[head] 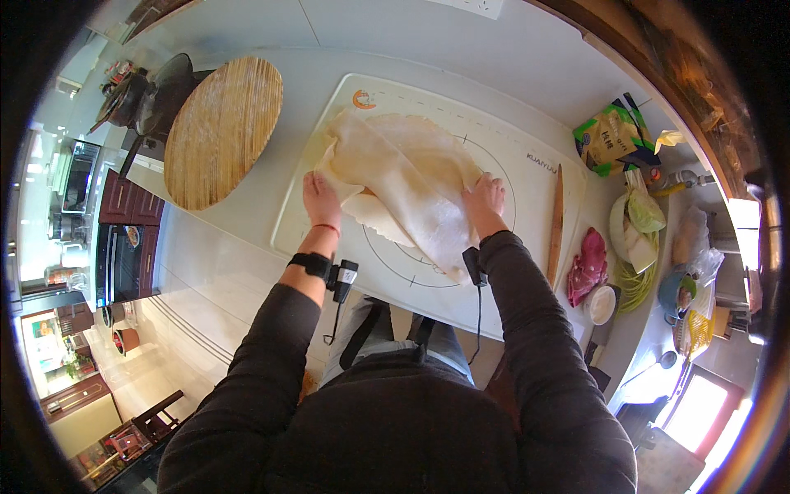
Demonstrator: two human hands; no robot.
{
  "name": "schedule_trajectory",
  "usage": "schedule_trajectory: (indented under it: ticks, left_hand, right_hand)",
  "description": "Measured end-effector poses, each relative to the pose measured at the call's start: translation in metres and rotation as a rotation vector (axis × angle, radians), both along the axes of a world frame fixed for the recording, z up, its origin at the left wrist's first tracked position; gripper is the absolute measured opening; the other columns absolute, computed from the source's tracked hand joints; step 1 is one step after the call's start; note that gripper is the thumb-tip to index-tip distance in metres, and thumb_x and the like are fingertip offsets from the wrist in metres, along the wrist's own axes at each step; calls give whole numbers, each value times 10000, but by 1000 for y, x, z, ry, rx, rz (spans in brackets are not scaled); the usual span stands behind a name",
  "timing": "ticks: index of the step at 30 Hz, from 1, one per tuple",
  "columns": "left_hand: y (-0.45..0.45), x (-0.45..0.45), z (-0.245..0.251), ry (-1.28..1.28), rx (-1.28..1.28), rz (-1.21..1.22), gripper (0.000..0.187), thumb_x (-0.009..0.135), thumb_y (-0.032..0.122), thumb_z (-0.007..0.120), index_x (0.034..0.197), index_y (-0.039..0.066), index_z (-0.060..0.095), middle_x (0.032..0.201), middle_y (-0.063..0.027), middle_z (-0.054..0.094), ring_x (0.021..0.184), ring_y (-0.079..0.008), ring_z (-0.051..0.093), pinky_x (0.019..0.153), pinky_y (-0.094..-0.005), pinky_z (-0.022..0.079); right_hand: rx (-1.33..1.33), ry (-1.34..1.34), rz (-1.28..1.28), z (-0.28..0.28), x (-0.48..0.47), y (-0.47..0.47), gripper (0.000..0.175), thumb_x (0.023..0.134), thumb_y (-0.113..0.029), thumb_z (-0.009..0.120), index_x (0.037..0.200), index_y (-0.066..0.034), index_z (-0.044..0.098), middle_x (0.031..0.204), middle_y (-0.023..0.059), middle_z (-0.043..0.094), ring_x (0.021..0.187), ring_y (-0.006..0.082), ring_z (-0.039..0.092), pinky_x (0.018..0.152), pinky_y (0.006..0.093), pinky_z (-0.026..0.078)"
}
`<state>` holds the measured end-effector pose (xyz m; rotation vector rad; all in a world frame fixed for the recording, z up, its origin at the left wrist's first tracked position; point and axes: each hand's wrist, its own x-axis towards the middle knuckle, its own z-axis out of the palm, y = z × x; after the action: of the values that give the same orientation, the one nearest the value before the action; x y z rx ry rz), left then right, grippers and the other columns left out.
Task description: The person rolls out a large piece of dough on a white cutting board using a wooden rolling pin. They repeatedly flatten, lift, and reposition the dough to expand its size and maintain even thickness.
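Observation:
A broad, thin sheet of rolled dough (401, 173) lies folded and rumpled on a white pastry mat (524, 204) printed with circles. My left hand (321, 200) grips the sheet's left edge, its fingertips partly hidden by the dough. At the opposite edge my right hand (486, 199) has its fingers bent over the dough. A loose flap runs diagonally between the hands, with its lower tip near my right wrist. To the right of the dough, a wooden rolling pin (556, 222) rests on the mat.
A round wooden board (225, 133) is at the left beside a dark pan (165, 92). Past the mat on the right are raw meat (587, 265), a small bowl of white contents (600, 304), leafy greens (646, 211) and a green-and-brown food bag (614, 139).

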<state>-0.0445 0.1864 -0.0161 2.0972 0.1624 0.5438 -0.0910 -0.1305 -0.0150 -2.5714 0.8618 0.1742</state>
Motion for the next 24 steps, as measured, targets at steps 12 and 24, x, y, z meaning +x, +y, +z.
schedule_trajectory:
  ticks: [12, 24]
  left_hand:
    - [172, -47, -99, 595, 288, 22, 401, 914, 285, 437, 948, -40, 669, 952, -280, 668, 918, -459, 627, 821, -500, 487]
    - [56, 42, -23, 435, 286, -379, 301, 836, 203, 683, 1094, 66, 610, 1106, -146, 638, 1042, -308, 614, 865, -411, 524]
  right_hand:
    - [713, -179, 7, -14, -27, -39, 250, 833, -227, 675, 974, -44, 582, 815, 111, 635, 730, 238, 612, 616, 375, 481]
    - [-25, -177, 65, -16, -76, -133, 325, 815, -301, 681, 1024, -57, 627, 1034, 161, 646, 1033, 333, 604, 881, 437, 485]
